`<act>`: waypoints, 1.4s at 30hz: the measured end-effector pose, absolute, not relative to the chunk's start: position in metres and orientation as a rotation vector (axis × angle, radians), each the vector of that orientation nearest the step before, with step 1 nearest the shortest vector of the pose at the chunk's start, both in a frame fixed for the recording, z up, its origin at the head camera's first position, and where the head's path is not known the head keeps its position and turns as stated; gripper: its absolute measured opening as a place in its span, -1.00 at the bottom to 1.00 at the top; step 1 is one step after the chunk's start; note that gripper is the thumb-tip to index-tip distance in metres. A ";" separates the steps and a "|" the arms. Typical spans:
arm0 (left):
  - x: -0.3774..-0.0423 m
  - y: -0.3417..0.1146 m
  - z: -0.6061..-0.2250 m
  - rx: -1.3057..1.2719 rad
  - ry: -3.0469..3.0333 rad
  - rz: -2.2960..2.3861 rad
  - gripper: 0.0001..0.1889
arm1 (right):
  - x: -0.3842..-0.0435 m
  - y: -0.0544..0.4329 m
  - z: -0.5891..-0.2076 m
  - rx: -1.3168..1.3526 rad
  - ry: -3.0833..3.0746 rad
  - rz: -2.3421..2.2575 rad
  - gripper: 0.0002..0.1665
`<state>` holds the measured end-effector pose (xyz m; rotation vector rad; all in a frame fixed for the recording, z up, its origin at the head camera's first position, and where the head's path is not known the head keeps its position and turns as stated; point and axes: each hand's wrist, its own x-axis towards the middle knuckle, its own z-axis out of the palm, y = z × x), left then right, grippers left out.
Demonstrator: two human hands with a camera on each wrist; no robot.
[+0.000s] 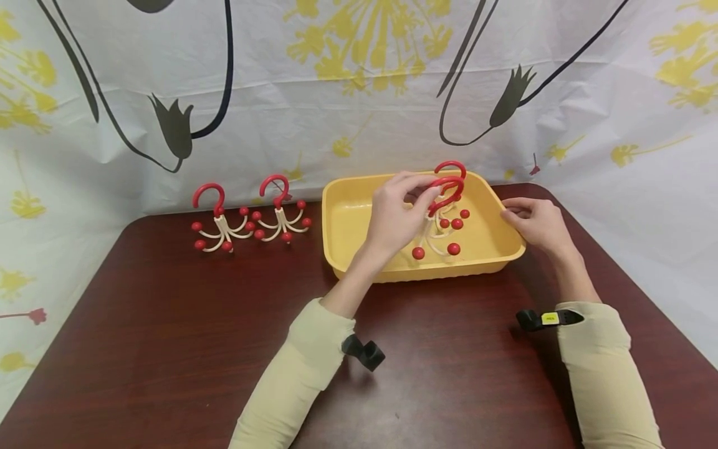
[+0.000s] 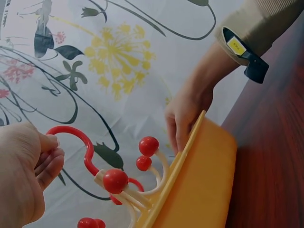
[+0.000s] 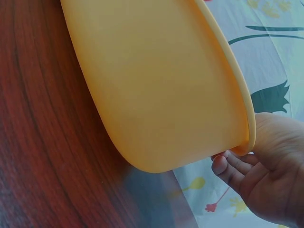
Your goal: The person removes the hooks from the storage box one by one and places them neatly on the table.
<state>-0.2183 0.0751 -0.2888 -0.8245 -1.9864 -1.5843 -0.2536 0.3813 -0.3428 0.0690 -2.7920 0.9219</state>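
My left hand (image 1: 395, 212) pinches the red hook of a small hanger (image 2: 88, 154) whose pale curved arms end in red balls. In the head view it is over the yellow plastic tub (image 1: 421, 274), and its arms reach down inside. Just behind it, another hanger (image 1: 450, 164) of the same kind shows its red hook above the back rim; the rest is partly hidden. At the tub's right end, my right hand (image 1: 540, 226) grips the rim, thumb and fingers around the edge in the right wrist view.
Two more such hangers, one (image 1: 222, 224) farther left and one (image 1: 280, 217) nearer the tub, stand on the dark wooden table (image 1: 196, 349) with hooks upward. A patterned white sheet (image 1: 247, 143) hangs right behind the table's back edge.
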 end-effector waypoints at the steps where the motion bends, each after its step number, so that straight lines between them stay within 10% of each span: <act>1: -0.218 0.072 -0.289 -0.819 -1.980 -1.584 -0.80 | -0.254 0.381 -0.343 0.069 -2.791 0.923 -0.54; 42: -0.191 -0.053 -0.276 -0.686 -1.864 -1.453 -0.85 | -0.252 0.379 -0.341 0.063 -2.816 0.951 -0.49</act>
